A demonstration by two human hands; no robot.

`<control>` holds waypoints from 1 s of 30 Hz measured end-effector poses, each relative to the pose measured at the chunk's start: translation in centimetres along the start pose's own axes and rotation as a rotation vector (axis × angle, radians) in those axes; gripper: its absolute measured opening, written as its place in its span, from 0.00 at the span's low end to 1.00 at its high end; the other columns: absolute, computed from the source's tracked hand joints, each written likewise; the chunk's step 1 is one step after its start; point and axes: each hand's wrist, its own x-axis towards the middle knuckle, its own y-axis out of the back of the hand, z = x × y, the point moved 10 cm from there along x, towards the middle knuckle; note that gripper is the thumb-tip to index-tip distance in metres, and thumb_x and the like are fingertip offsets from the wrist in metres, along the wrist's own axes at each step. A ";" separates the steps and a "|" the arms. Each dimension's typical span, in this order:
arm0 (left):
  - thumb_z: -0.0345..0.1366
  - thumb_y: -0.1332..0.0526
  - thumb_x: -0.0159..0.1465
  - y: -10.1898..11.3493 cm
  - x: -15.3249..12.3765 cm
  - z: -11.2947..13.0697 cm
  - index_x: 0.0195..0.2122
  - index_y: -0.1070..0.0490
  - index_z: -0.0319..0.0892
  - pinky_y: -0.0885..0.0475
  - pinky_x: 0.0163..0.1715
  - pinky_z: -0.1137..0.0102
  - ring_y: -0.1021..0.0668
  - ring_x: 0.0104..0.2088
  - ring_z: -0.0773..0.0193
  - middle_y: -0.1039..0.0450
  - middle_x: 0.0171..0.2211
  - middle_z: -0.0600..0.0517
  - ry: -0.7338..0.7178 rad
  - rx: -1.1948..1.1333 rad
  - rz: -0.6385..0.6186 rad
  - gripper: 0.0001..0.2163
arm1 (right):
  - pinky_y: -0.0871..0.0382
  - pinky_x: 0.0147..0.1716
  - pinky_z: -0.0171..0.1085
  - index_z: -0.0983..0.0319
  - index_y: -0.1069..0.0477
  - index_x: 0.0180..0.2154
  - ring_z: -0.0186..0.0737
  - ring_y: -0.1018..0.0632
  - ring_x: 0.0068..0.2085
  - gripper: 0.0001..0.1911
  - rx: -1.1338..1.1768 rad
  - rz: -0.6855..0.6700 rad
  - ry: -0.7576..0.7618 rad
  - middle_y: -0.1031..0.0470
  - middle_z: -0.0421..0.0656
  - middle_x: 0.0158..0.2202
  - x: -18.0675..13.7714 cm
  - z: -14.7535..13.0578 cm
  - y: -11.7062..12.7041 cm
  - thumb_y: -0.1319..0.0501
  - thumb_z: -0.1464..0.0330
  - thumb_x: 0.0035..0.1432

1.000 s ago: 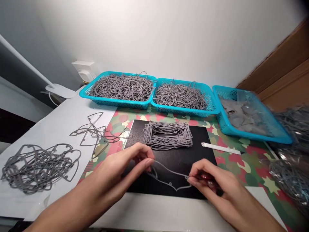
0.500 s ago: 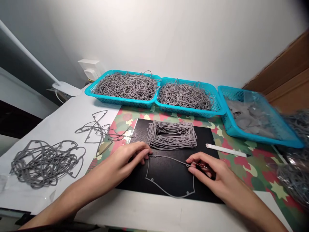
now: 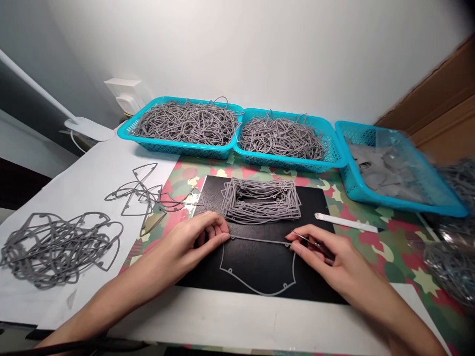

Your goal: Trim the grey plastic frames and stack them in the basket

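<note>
A thin grey gasket (image 3: 256, 240), a four-sided loop with small tabs at its corners, lies over the black mat (image 3: 260, 269). My left hand (image 3: 210, 235) pinches its upper left corner between thumb and fingertips. At the upper right corner, my right hand (image 3: 319, 249) closes thumb and finger on the gasket. A slim metal tool (image 3: 305, 238), perhaps tweezers, also sits in that hand, mostly hidden by the fingers. The gasket's upper edge runs nearly straight between the hands, while its lower edge bows toward me. Just beyond lies a neat stack of similar gaskets (image 3: 261, 215).
A tangled gasket heap (image 3: 59, 249) and looser gaskets (image 3: 148, 195) lie at left. A white-handled tool (image 3: 347, 222) rests right of the stack. Along the back stand blue baskets (image 3: 178, 144), (image 3: 293, 160), (image 3: 404, 205) of grey parts. Bagged parts (image 3: 451, 267) sit far right.
The gasket's upper edge, bowed before, is now nearly straight between my hands. My left thumb has come onto its upper left corner. The whole view has shifted slightly.
</note>
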 end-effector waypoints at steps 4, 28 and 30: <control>0.50 0.43 0.82 -0.2 -0.4 -0.3 0.47 0.25 0.47 0.32 0.32 0.71 0.27 0.32 0.64 0.26 0.35 0.56 0.011 0.016 -0.018 0.14 | 0.31 0.33 0.34 0.53 0.20 0.49 0.38 0.22 0.37 0.14 0.014 -0.012 0.001 0.20 0.39 0.40 0.0 0.1 -0.2 0.39 0.53 0.78; 0.56 0.40 0.78 11.4 6.0 3.4 0.46 0.23 0.44 0.27 0.36 0.67 0.19 0.38 0.58 0.19 0.41 0.49 -0.076 0.278 0.069 0.20 | 0.28 0.40 0.42 0.58 0.23 0.45 0.43 0.22 0.38 0.18 -0.113 0.513 0.290 0.23 0.47 0.49 6.4 -4.1 7.9 0.39 0.51 0.76; 0.56 0.41 0.79 12.2 3.7 1.6 0.46 0.23 0.44 0.27 0.38 0.67 0.19 0.40 0.57 0.19 0.43 0.49 -0.041 0.350 0.062 0.19 | 0.30 0.36 0.42 0.57 0.23 0.46 0.39 0.28 0.31 0.16 -0.206 0.607 0.330 0.24 0.45 0.48 5.3 -4.3 8.4 0.39 0.52 0.77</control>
